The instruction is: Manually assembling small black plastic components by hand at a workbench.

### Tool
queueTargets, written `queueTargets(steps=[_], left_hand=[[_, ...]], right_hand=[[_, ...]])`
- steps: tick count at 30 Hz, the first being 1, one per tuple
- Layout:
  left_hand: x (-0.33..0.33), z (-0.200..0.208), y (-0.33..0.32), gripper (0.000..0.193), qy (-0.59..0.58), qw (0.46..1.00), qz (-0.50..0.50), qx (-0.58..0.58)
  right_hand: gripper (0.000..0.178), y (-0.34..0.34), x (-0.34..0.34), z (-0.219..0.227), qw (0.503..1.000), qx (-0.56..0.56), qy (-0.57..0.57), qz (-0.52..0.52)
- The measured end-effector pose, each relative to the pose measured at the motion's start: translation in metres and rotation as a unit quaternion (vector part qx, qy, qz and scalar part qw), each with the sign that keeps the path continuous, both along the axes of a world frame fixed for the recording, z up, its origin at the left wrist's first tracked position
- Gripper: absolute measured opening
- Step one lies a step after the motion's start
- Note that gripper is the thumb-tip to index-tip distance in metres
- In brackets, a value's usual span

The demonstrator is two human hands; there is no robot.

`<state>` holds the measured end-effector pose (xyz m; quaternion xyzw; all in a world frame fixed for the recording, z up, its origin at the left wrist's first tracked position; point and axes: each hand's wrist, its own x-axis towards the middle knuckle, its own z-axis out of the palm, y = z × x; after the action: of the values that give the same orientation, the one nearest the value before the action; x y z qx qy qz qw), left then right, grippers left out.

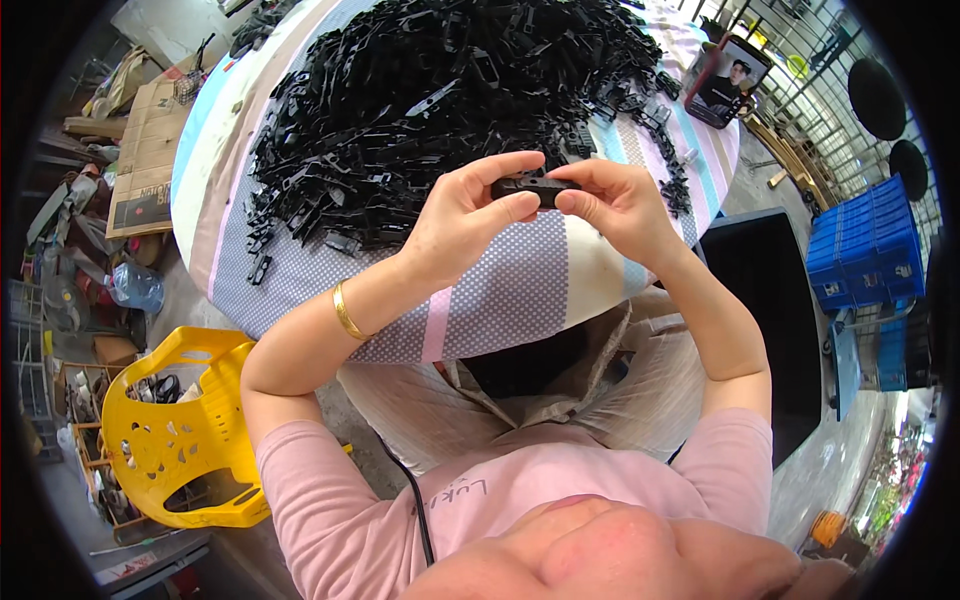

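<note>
At a cloth-covered table (500, 300), with a yellow chair (222, 425) left of it and blue crates (865, 245) to its right. Gripping a black part (537, 187) between closed fingertips of left hand (458, 212) and right hand (628, 206), above the table's near side, by a heap of black pieces (430, 110) on it.

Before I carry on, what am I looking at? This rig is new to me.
There is no machine: these are a person's two bare hands. The picture comes from a wide fisheye camera worn on the head, looking down, so straight edges bend. The left hand and right hand together hold a small, dark, oblong piece. Beyond them, a large heap of small black parts covers much of a striped, dotted fabric tablecloth. A rectangular lit screen stands near its right edge.
</note>
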<state>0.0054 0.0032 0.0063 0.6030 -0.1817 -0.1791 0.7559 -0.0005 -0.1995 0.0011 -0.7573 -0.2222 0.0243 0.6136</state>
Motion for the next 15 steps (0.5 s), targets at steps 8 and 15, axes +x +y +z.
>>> queueTargets(steps=[8, 15], left_hand=[[0.029, 0.011, 0.010, 0.029, -0.345, 0.910, 0.133, 0.186], [0.096, -0.005, 0.057, 0.027, -0.489, 0.655, 0.290, 0.498]], right_hand=[[0.018, -0.041, -0.011, 0.046, 0.963, -0.207, 0.019, 0.171], [0.023, -0.021, -0.028, 0.040, 0.864, -0.374, -0.066, 0.331]])
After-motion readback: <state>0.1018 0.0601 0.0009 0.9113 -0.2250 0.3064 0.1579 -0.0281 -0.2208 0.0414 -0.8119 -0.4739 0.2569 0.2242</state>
